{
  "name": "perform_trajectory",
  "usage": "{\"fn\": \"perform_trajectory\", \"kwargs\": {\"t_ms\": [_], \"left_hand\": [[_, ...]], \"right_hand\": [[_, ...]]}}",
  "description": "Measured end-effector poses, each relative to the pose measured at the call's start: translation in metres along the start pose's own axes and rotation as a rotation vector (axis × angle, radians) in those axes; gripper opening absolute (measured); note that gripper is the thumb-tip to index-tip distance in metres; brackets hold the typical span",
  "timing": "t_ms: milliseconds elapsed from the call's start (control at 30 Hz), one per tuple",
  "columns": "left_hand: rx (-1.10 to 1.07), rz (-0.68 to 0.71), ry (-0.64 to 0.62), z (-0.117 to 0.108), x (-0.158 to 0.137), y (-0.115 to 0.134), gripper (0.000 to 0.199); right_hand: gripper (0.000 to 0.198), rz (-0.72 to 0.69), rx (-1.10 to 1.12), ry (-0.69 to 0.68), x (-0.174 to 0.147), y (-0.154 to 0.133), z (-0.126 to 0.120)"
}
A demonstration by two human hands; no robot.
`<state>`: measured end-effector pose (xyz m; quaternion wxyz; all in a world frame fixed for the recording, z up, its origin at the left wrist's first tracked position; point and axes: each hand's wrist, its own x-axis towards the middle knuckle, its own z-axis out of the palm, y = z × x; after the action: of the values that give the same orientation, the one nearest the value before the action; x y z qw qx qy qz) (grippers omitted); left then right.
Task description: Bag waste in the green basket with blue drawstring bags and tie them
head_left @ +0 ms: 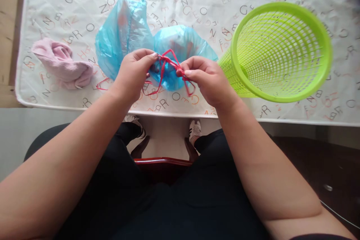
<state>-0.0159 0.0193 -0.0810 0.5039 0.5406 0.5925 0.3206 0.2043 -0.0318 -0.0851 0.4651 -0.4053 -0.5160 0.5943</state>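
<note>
Two blue plastic bags lie side by side at the table's near part: a bulging left bag point(122, 26) and a right bag point(182, 39) with its gathered neck toward me. Red drawstring point(169, 53) is looped and crossed above that neck. My left hand point(137, 69) pinches the string between thumb and fingertip on the left. On the right, my right hand point(206, 77) is closed on another part of the same string, and a loop hangs below its fingers. Contents show faintly through the plastic; I cannot make them out. My hands hide part of both bags.
A lime-green mesh basket point(244, 73) lies tilted on the right, its mouth facing me. At the left sits a crumpled pink cloth point(63, 62). The letter-patterned table cover point(180, 5) ends just below my hands, above my lap.
</note>
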Motion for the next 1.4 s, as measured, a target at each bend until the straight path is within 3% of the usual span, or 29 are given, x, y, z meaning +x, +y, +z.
{"fn": "perform_trajectory", "kwargs": {"t_ms": [67, 167, 233, 300, 400, 533, 600, 767, 900, 1067, 1133, 1200, 1267, 1333, 1400], "left_hand": [[-0.031, 0.010, 0.004, 0.003, -0.001, 0.000, 0.028], [-0.089, 0.092, 0.014, 0.004, 0.001, 0.000, 0.032], [-0.089, 0.155, 0.017, 0.004, 0.002, -0.001, 0.042], [-0.048, 0.207, 0.014, 0.005, 0.001, -0.001, 0.051], [0.055, 0.252, 0.014, 0.007, -0.005, -0.001, 0.053], [0.219, 0.270, -0.022, 0.011, -0.016, 0.001, 0.052], [0.236, 0.259, -0.037, 0.012, -0.018, 0.001, 0.051], [0.300, 0.288, -0.008, 0.007, -0.012, 0.001, 0.045], [0.455, 0.295, 0.066, -0.001, 0.000, -0.005, 0.044], [0.341, 0.118, 0.161, -0.006, 0.013, -0.019, 0.020], [0.267, 0.209, 0.208, -0.006, 0.011, -0.017, 0.013], [0.227, 0.420, 0.156, -0.005, 0.004, -0.010, 0.028], [0.253, 0.569, 0.002, -0.001, -0.004, -0.003, 0.040], [0.331, 0.563, -0.135, 0.004, -0.012, 0.001, 0.044], [0.389, 0.481, -0.165, 0.008, -0.015, 0.001, 0.045]], "right_hand": [[0.028, -0.090, -0.121, 0.045, -0.002, -0.003, 0.001], [0.042, -0.200, -0.367, 0.260, -0.004, -0.005, 0.005], [0.044, -0.251, -0.499, 0.416, -0.005, -0.005, 0.007], [0.044, -0.283, -0.588, 0.481, -0.005, -0.005, 0.009], [0.037, -0.284, -0.678, 0.413, -0.005, -0.010, 0.010], [0.022, -0.240, -0.712, 0.156, -0.004, -0.012, 0.011], [0.017, -0.222, -0.732, 0.112, -0.002, -0.009, 0.010], [0.030, -0.171, -0.662, 0.288, -0.001, 0.008, 0.005], [0.041, -0.215, -0.561, 0.386, 0.002, 0.025, -0.002], [0.044, -0.160, -0.436, 0.404, 0.010, 0.036, -0.010], [0.042, -0.098, -0.370, 0.388, 0.012, 0.034, -0.009], [0.038, -0.056, -0.336, 0.324, 0.010, 0.027, -0.006], [0.035, -0.040, -0.335, 0.222, 0.007, 0.020, 0.000], [0.035, -0.050, -0.347, 0.144, 0.004, 0.017, 0.004], [0.036, -0.075, -0.373, 0.141, 0.004, 0.019, 0.006]]}}
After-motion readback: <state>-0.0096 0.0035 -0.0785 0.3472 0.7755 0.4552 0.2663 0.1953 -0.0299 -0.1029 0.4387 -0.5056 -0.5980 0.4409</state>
